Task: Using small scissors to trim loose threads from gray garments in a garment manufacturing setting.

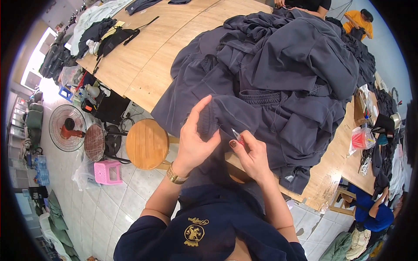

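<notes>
Tiled floor [104, 213], perhaps a window [36, 56]

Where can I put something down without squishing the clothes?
On the bare bit of table between the black bag and grey clothes, or on the bare stool beside it. It's crowded where those clothes heap by the left hand and right hand.

1. gold script lettering [201, 221] crosses the front of a navy shirt [170, 241], as i view it remotely through the head camera.
2. a gold crest [193, 235] with an animal figure sits just below that lettering in my feed.
3. a small pale mark [289, 178] shows on the heap of dark gray garments [296, 65]; i cannot tell whether it is a label.
</notes>
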Demonstrator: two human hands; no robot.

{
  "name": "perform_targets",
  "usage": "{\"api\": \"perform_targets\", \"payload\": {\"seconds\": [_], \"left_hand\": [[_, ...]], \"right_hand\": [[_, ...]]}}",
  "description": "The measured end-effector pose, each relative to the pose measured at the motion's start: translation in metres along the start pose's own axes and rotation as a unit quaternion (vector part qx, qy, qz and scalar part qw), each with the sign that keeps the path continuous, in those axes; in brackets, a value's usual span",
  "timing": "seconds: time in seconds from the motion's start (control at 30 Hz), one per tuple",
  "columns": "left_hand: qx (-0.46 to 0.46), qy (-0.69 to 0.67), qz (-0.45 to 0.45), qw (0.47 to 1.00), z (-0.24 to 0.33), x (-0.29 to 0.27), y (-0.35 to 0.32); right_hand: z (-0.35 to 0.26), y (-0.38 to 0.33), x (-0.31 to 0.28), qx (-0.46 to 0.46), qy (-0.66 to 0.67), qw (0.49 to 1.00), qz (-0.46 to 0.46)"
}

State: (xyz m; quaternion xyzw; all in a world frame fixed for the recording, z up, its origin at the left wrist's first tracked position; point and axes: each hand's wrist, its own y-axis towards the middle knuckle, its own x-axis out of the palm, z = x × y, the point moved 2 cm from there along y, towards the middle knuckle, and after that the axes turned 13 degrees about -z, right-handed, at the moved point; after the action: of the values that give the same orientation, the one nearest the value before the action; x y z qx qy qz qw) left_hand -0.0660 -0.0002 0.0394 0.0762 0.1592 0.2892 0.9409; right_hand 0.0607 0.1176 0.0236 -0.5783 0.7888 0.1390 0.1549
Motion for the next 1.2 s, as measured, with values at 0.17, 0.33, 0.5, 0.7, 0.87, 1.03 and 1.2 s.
{"api": "perform_targets", "payload": {"seconds": [0.17,0.33,0.5,0.7,0.87,1.03,1.2], "left_hand": [[0.014,-0.101,0.033,0.994,0.003,0.004,0.003],[0.005,-0.177,0.033,0.984,0.003,0.008,-0.001],[0.06,0.166,-0.001,0.984,0.006,0.01,-0.001],[0.052,0.112,0.013,0.992,0.003,0.009,0.0],[0.049,0.065,-0.001,0.997,0.001,0.008,0.001],[0.048,0.065,0.01,0.997,-0.002,0.011,-0.001],[0.06,0.11,0.006,0.992,0.002,0.01,0.0]], "right_hand": [[0.0,0.007,0.004,-0.007,0.096,0.995,0.04],[-0.012,0.021,0.006,0.049,0.184,0.981,0.026],[-0.012,0.019,0.003,-0.028,0.144,0.986,0.074],[-0.02,0.004,-0.01,-0.028,0.31,0.95,0.041],[0.001,-0.001,-0.007,-0.022,0.106,0.994,0.0],[0.0,-0.003,-0.009,-0.038,-0.061,0.997,0.019],[-0.006,0.0,-0.011,-0.063,-0.197,0.978,0.037]]}}
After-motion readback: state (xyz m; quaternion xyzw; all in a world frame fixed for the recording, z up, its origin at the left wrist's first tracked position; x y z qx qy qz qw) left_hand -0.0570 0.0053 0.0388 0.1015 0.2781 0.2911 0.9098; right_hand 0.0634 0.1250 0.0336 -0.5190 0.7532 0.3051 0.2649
